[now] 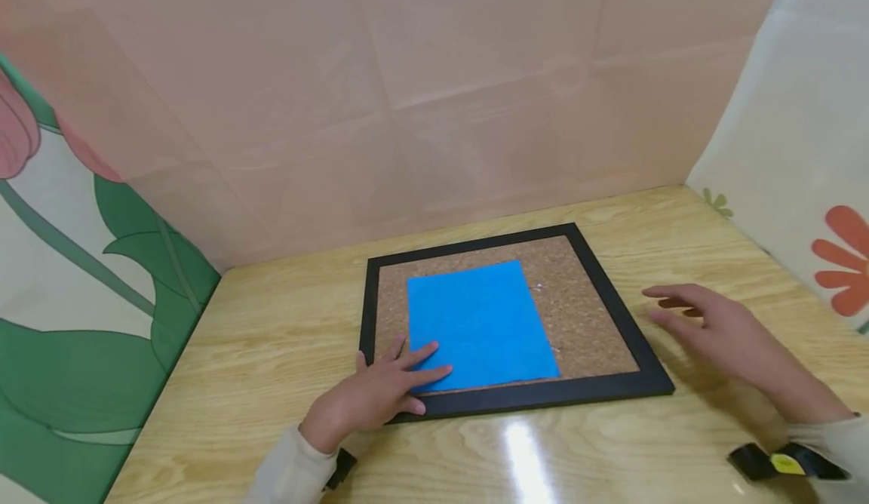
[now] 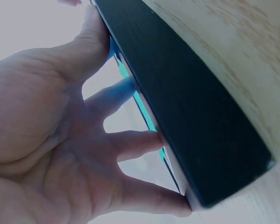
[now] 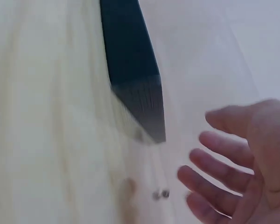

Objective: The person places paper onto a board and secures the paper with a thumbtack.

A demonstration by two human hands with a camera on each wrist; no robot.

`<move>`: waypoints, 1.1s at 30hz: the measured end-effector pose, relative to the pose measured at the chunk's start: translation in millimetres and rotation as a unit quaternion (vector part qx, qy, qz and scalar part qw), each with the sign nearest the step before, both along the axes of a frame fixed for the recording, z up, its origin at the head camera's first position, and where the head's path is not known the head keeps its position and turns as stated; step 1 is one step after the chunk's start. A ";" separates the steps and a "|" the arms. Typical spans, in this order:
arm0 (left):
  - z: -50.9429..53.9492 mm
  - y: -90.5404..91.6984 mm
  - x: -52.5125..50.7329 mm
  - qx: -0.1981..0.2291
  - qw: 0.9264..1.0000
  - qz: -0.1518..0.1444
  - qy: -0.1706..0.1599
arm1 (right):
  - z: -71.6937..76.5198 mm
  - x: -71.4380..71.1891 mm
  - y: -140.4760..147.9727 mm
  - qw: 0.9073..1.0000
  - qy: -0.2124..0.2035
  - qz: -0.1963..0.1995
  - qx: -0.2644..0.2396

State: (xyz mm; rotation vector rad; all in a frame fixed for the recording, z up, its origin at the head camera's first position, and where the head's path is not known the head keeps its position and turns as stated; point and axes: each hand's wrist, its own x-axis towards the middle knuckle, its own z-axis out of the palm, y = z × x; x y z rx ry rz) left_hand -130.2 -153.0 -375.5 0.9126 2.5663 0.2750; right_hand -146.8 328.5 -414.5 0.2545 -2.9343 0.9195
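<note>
Left hand (image 1: 376, 392): fingers spread wide and laid over the lower left corner of the board, gripping nothing. Two fingertips rest on the blue sheet (image 1: 475, 323); the thumb touches the lower rail of the black frame (image 1: 532, 394).

Blue sheet: lies flat on the cork panel (image 1: 591, 315), left of centre, with its lower edge beside the lower rail. It appears thin, light and flexible, and is likely to crease or slide if pushed from one side. Recommended hold: pinch a corner or the free right edge, where bare cork gives fingertip access; spread pressure when steadying it.

Framed board: lies flat on the wood-grain surface (image 1: 271, 323). The frame appears rigid; the board is probably of moderate weight, with a smooth rim that may slip under a dry fingertip. Recommended hold: opposite side rails. Avoid gripping by the cork, which may crumble. Pale specks on the cork, near the sheet's right edge, are too small to identify.

Right hand (image 1: 729, 334): positioned right of the frame, apart from it, fingers loosely bent, thumb separated, nothing visible in its grasp.
</note>
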 end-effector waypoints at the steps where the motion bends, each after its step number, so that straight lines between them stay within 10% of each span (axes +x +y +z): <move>1: 0.1 0.0 -0.1 -0.001 1.000 0.001 0.000 | -2.2 -3.4 6.2 1.000 -0.002 -0.016 -0.006; 15: -5.2 -0.1 -0.8 -0.001 1.000 0.002 -0.003 | -38.1 -38.6 43.0 0.999 -0.030 -0.016 -0.010; 33: -2.3 0.1 -1.3 0.000 1.000 0.010 -0.004 | -44.1 -43.1 43.8 0.998 0.036 -0.053 0.017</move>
